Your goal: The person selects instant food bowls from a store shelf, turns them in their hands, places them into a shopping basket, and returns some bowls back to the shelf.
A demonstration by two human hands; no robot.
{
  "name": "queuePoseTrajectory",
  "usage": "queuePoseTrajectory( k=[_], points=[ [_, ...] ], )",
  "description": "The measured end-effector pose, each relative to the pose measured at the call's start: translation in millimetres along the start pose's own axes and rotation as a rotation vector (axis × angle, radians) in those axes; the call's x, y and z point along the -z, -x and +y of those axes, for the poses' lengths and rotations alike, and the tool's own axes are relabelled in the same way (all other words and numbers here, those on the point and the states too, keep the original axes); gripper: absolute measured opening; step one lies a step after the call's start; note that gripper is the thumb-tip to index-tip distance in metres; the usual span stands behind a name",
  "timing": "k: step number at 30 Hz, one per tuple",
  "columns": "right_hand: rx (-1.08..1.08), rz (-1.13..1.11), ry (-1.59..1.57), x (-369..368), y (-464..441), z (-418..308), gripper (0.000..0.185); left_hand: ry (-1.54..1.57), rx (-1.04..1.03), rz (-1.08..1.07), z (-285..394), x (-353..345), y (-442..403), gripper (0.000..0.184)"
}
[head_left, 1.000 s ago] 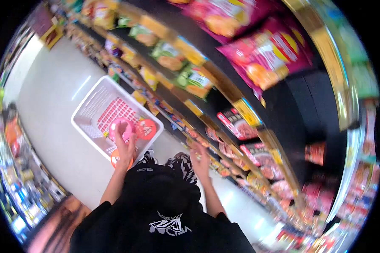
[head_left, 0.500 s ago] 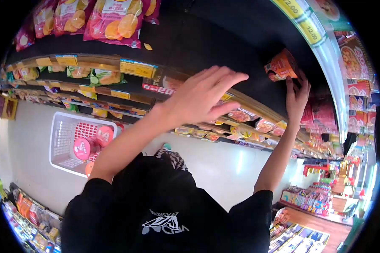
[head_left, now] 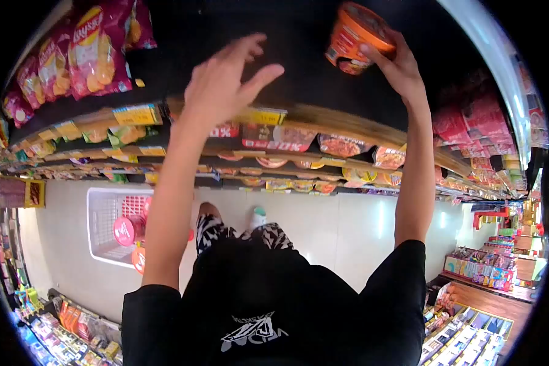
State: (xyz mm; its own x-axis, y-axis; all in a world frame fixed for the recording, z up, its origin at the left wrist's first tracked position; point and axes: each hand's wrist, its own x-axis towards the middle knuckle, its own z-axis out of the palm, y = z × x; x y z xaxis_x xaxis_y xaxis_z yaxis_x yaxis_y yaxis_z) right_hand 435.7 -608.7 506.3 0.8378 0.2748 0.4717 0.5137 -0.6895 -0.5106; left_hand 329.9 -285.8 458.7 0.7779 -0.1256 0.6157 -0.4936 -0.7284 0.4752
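My right hand [head_left: 404, 70] grips an orange cup of instant noodles [head_left: 352, 38], thumb on the near side and fingers around its lid end. The cup is tilted and held above the dark shelf [head_left: 287, 58]. To the left, my left hand [head_left: 218, 82] hovers over the same shelf with thumb and fingers apart, holding nothing. Nearest to it are a yellow price tag [head_left: 265, 116] on the shelf edge and, further left, purple bags of chips [head_left: 96, 55].
A white basket [head_left: 93, 226] with pink tubs [head_left: 124, 231] and an orange-lidded tub [head_left: 139, 260] stands on the floor at lower left. Red-pink packs [head_left: 476, 125] fill the shelf's right end. Lower shelves carry packaged noodles [head_left: 343, 145].
My right hand has brought the noodle cup left and away from the shelf's right end. My left hand is further left and higher in view. The camera view has shifted.
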Motion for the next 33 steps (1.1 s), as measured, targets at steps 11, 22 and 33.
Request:
queuePoseTrajectory(
  k=[11,22,33],
  points=[
    [0.227,0.062,0.024,-49,75,-100,0.100,-0.155,0.076,-0.289,22,19,-3,0.106],
    [0.430,0.357,0.573,-76,87,-83,0.095,-0.157,-0.058,-0.169,12,9,11,0.096],
    [0.467,0.287,0.638,-74,92,-82,0.044,-0.147,-0.021,-0.225,14,14,7,0.104]
  ],
)
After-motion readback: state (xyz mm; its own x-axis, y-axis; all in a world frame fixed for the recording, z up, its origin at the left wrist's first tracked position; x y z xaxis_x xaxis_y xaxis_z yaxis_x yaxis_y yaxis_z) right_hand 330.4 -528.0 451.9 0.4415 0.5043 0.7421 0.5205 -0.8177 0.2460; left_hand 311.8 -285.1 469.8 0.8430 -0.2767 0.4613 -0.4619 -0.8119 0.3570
